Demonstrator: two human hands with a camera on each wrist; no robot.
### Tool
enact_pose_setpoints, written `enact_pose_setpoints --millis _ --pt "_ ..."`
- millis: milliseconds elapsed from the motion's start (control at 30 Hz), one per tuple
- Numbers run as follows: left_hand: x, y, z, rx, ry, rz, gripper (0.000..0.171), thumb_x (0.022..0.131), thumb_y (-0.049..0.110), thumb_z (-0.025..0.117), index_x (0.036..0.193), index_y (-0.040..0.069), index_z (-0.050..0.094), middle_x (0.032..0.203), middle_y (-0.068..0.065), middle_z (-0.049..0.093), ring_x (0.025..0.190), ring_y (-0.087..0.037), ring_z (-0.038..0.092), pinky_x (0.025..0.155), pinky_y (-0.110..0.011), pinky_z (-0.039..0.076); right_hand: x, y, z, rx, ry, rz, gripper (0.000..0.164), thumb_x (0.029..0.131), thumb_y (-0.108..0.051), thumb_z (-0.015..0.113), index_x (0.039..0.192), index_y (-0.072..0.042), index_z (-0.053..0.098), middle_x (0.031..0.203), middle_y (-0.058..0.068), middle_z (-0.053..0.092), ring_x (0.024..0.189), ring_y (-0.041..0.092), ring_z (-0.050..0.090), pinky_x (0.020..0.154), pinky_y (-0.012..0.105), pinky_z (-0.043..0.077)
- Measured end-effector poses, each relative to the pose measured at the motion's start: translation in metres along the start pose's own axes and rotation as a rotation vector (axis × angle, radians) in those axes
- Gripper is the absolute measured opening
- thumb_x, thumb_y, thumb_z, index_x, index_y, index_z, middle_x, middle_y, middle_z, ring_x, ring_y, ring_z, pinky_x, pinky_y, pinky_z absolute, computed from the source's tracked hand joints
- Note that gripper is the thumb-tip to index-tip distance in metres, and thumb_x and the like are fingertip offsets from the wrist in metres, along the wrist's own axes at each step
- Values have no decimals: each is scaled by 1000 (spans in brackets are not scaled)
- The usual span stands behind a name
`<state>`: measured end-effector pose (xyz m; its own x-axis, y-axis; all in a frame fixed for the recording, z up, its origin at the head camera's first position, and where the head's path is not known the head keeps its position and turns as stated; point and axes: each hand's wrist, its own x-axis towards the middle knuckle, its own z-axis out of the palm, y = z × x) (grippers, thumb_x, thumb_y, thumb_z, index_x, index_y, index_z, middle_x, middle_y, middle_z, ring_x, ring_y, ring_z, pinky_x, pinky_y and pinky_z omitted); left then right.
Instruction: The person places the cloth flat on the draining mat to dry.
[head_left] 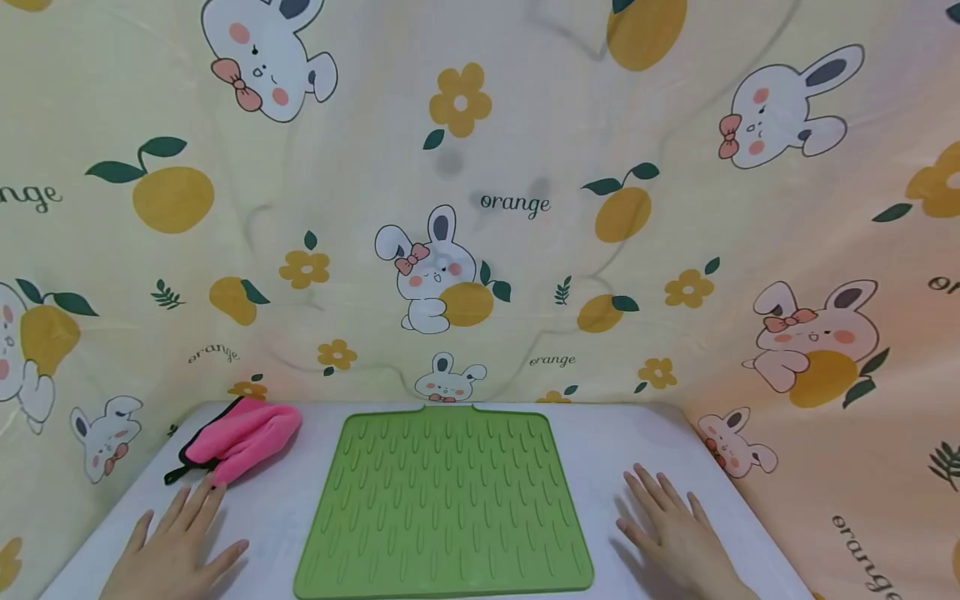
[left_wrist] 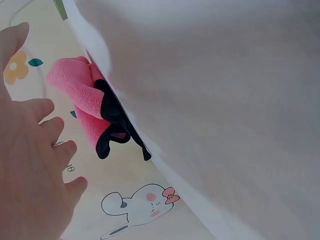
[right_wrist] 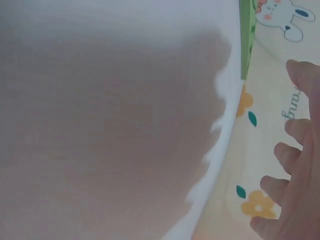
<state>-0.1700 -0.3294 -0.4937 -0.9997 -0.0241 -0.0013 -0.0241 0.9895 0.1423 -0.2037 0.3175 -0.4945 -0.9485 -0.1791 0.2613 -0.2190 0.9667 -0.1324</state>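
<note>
A green ridged mat (head_left: pixel 442 500) lies flat in the middle of the white table. Left of it is a bunched pink cloth (head_left: pixel 258 437) with black edging and a small black loop; the left wrist view shows the same fuzzy cloth (left_wrist: pixel 80 90). My left hand (head_left: pixel 176 546), fingers spread, is just in front of the cloth and holds nothing. My right hand (head_left: pixel 671 529) hovers to the right of the mat, fingers apart, with its shadow on the table. In the right wrist view only the edge of the mat (right_wrist: pixel 245 40) shows, beyond the right hand's fingers (right_wrist: pixel 287 157).
The white tabletop (head_left: pixel 622 442) runs back to a hanging cloth (head_left: pixel 525 275) printed with rabbits, oranges and flowers. That printed cloth also covers the left and right sides.
</note>
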Motion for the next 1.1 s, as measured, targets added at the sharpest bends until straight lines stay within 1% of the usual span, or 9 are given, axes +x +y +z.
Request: enact_pose_setpoints --millis 200,367,567,633,700,767,900,1000,1100 --pt "1 5 -4 17 81 38 105 81 75 45 147 -3 21 149 -31 18 137 -49 3 91 -51 -34 -2 -10 0 47 3 -46 73 89 -56 55 148 -20 33 155 4 25 138 38 26 111 60 0" --pt "6 7 -10 25 123 73 101 84 73 43 149 0 17 153 -25 13 138 -47 6 93 -44 -33 -4 -19 1 49 20 -113 74 88 -54 57 149 -20 32 154 2 28 138 36 27 113 55 1" --pt "20 6 -15 53 242 156 88 89 63 46 147 0 27 154 -19 19 138 -41 17 99 -37 -31 -7 -28 3 26 22 -180 75 87 -55 59 149 -23 31 153 -2 30 138 31 30 107 22 -19" --pt "25 5 -16 58 290 183 83 91 59 48 147 1 29 154 -18 22 137 -40 21 102 -36 -29 -8 -32 4 26 -1 -192 75 87 -56 58 149 -23 30 154 -3 29 139 29 29 105 19 -19" --pt "29 3 -17 59 322 201 80 91 56 50 147 2 30 153 -18 24 137 -40 23 104 -38 -27 -10 -36 5 45 -56 -188 75 88 -57 55 150 -25 28 155 -6 25 141 26 24 109 24 -17" --pt "34 2 -18 55 339 216 77 92 54 51 147 3 31 152 -18 27 136 -41 25 108 -43 -22 -11 -40 7 63 -111 -195 76 88 -59 53 150 -24 27 156 -6 23 142 27 21 114 37 -11" --pt "45 -1 -19 48 328 220 76 92 51 52 148 3 28 150 -20 29 135 -42 26 111 -54 -11 -11 -46 10 58 -187 -240 79 88 -64 48 150 -20 27 156 -3 22 142 29 21 110 59 13" --pt "52 -4 -19 41 316 221 76 94 50 50 148 3 26 150 -22 29 136 -43 25 110 -56 -11 -10 -50 12 35 -210 -289 80 89 -65 44 150 -17 28 156 0 24 141 31 24 107 62 18" --pt "59 -8 -19 38 343 244 74 94 47 52 147 1 29 149 -22 31 135 -43 27 111 -53 -12 -9 -53 12 50 -238 -314 78 89 -64 44 149 -17 31 155 1 27 140 33 25 106 63 19"
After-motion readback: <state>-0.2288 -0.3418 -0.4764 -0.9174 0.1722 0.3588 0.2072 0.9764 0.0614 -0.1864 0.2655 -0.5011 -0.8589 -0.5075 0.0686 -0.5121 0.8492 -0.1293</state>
